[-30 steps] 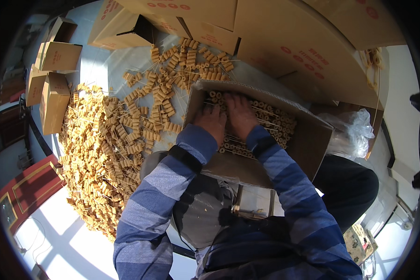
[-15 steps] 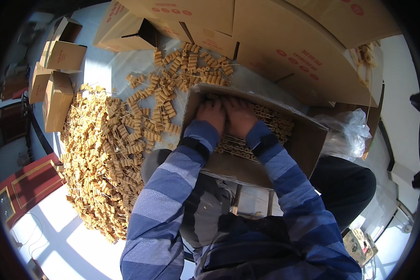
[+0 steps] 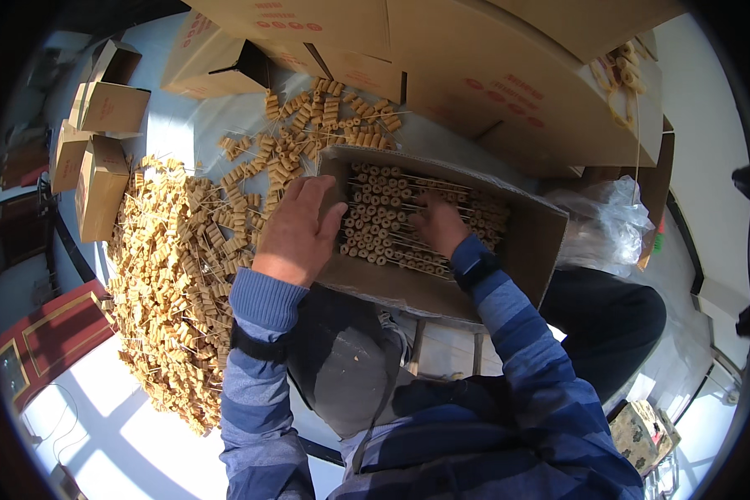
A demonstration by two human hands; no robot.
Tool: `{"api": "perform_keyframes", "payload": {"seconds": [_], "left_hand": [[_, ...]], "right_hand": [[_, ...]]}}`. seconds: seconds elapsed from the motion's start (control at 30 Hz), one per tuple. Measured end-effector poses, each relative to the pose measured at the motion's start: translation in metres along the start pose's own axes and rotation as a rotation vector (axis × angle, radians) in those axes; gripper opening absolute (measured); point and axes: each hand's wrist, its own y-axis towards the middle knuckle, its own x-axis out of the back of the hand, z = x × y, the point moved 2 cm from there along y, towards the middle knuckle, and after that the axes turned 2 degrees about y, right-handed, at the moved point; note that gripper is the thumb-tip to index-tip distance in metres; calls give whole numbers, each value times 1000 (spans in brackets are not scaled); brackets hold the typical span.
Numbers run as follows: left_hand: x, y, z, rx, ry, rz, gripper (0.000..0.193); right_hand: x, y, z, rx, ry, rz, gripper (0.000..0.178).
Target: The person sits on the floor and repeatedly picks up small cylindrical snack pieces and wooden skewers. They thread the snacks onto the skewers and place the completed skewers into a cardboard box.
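Note:
An open cardboard box point(image 3: 525, 254) stands before me, filled with rows of tan spiral rolls threaded on thin sticks, the skewers point(image 3: 377, 212). At the box's left rim is my left hand point(image 3: 296, 233), thumb and fingers apart, with nothing visible in it. Its fingertips overlap the box wall; whether they touch it I cannot tell. Inside the box, my right hand point(image 3: 442, 223) has its fingers bent in among the skewers, closed at their sticks. Its fingertips are partly hidden.
A large heap of loose skewers point(image 3: 171, 292) lies left of me, with more scattered beyond the box. Large cartons point(image 3: 475, 62) rise at the far side. Clear plastic wrap point(image 3: 604, 221) sits right of the box. Smaller cartons point(image 3: 108, 108) stand at far left.
My left hand has come out of the box to its left rim. The right hand stays inside, now apart from the left. Rows of skewers that the hands covered now show.

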Motion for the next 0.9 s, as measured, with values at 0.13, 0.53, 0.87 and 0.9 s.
{"api": "perform_keyframes", "payload": {"seconds": [0.13,0.53,0.87,0.9], "left_hand": [[51,-87,36,349,-86,-48,36],[-124,-400,121,950,-149,393,43],[-249,-475,93,835,-332,443,43],[-251,-476,95,827,-348,391,41]], "right_hand": [[-29,15,-8,-191,296,158,30],[14,-30,30,21,154,430,47],[42,-157,51,366,-508,323,50],[41,-159,47,272,-500,261,47]]}}
